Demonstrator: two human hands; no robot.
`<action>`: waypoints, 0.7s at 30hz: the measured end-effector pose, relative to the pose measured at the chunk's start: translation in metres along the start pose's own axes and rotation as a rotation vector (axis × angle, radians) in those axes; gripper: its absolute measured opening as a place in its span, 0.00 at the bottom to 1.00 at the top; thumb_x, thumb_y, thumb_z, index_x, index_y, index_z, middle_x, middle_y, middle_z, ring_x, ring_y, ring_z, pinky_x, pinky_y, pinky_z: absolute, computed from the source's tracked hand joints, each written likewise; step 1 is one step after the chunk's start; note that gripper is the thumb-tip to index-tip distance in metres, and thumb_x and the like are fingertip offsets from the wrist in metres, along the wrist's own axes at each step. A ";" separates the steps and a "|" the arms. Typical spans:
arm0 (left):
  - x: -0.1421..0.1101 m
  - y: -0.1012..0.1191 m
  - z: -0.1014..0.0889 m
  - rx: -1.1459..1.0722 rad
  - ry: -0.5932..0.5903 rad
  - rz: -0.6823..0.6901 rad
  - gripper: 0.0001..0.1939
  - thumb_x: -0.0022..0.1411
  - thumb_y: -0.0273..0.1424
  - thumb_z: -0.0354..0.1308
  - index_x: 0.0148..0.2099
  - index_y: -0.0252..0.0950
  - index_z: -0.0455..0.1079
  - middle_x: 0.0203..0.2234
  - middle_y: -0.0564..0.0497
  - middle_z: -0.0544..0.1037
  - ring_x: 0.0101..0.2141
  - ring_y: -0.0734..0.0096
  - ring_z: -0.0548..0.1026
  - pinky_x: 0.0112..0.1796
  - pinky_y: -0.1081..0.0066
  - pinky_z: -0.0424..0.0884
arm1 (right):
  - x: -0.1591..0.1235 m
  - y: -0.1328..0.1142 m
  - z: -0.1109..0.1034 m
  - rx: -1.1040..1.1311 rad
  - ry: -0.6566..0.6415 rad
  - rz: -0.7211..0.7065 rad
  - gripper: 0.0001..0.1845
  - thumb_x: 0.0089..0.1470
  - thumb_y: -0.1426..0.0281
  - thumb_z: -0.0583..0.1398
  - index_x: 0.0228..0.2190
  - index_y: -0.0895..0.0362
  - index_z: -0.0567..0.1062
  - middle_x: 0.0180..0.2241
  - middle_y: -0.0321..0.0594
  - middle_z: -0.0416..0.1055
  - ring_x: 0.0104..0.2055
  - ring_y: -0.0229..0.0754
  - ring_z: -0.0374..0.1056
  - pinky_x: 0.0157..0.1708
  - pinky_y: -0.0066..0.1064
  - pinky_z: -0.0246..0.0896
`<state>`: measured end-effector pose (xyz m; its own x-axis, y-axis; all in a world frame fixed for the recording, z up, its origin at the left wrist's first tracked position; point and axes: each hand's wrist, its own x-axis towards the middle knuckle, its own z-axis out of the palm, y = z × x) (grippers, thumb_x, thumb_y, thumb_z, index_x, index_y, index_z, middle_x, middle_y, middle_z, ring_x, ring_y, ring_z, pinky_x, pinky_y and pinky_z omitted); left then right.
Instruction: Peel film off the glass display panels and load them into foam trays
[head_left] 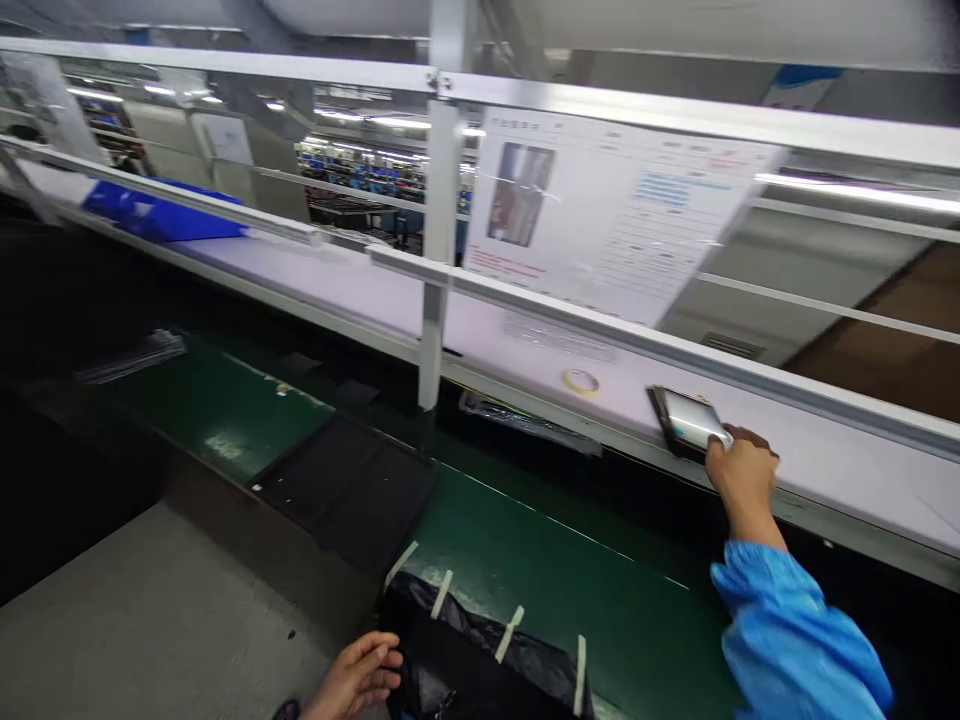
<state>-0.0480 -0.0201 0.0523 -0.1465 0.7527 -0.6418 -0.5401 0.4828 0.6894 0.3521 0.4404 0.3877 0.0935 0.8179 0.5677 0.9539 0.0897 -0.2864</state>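
On the white shelf at the right, my right hand (746,468) grips the near right corner of a flat rectangular panel (691,418) with a shiny grey face and dark edges. The panel looks like a small screen, possibly stacked on another dark piece, but its exact kind is unclear. At the bottom, my left hand (358,672) holds nothing, its fingers slightly bent and apart. It is beside a black plastic bag (480,650) fixed to the green bench with strips of pale tape. Whether the fingers touch the bag, I cannot tell.
A roll of tape (581,381) lies on the white shelf (517,345). White rails and a post (441,220) stand in front, with a printed sheet (592,220) behind. A black mat (345,480) lies on the green bench (517,530). A blue bin (161,210) is far left.
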 end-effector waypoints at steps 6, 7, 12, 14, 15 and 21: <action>-0.006 0.024 -0.092 -0.107 0.030 0.073 0.39 0.31 0.66 0.71 0.38 0.42 0.79 0.35 0.48 0.83 0.36 0.60 0.80 0.39 0.66 0.72 | -0.256 -0.121 0.081 0.473 -0.141 -0.404 0.25 0.63 0.51 0.55 0.47 0.56 0.78 0.49 0.51 0.78 0.51 0.52 0.74 0.53 0.45 0.70; -0.007 0.029 -0.114 -0.121 0.044 0.072 0.38 0.30 0.66 0.71 0.37 0.43 0.80 0.34 0.49 0.83 0.35 0.61 0.80 0.38 0.66 0.72 | -0.299 -0.150 0.101 0.497 -0.235 -0.418 0.23 0.63 0.52 0.55 0.47 0.55 0.78 0.49 0.49 0.78 0.52 0.52 0.75 0.53 0.45 0.71; -0.032 0.070 -0.236 -0.148 0.101 0.100 0.35 0.33 0.63 0.72 0.37 0.44 0.81 0.34 0.49 0.85 0.35 0.61 0.81 0.39 0.66 0.73 | -0.410 -0.311 0.182 0.480 -0.616 -0.478 0.22 0.63 0.62 0.54 0.52 0.56 0.77 0.57 0.51 0.74 0.60 0.52 0.71 0.60 0.48 0.67; -0.045 0.086 -0.283 -0.136 0.133 0.103 0.36 0.33 0.63 0.73 0.38 0.43 0.81 0.37 0.47 0.85 0.38 0.58 0.81 0.42 0.65 0.74 | -0.406 -0.372 0.201 0.411 -0.708 -0.502 0.24 0.61 0.67 0.54 0.55 0.59 0.75 0.60 0.53 0.71 0.64 0.51 0.67 0.64 0.47 0.62; -0.050 0.091 -0.304 -0.135 0.166 0.103 0.37 0.32 0.63 0.72 0.38 0.43 0.81 0.37 0.46 0.86 0.39 0.56 0.81 0.43 0.64 0.75 | -0.397 -0.400 0.209 0.363 -0.743 -0.510 0.24 0.61 0.68 0.54 0.57 0.61 0.74 0.61 0.54 0.69 0.65 0.51 0.65 0.66 0.46 0.60; -0.035 0.090 -0.392 -0.219 0.419 0.063 0.35 0.25 0.68 0.68 0.32 0.52 0.77 0.34 0.49 0.86 0.40 0.48 0.83 0.52 0.53 0.74 | -0.327 -0.537 0.269 0.064 -0.881 -0.628 0.30 0.62 0.72 0.54 0.64 0.64 0.64 0.66 0.53 0.63 0.68 0.46 0.59 0.68 0.35 0.52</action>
<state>-0.4165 -0.1784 0.0048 -0.4816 0.5105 -0.7123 -0.6750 0.3024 0.6731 -0.2673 0.2777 0.1484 -0.6686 0.7339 -0.1198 0.7409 0.6434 -0.1927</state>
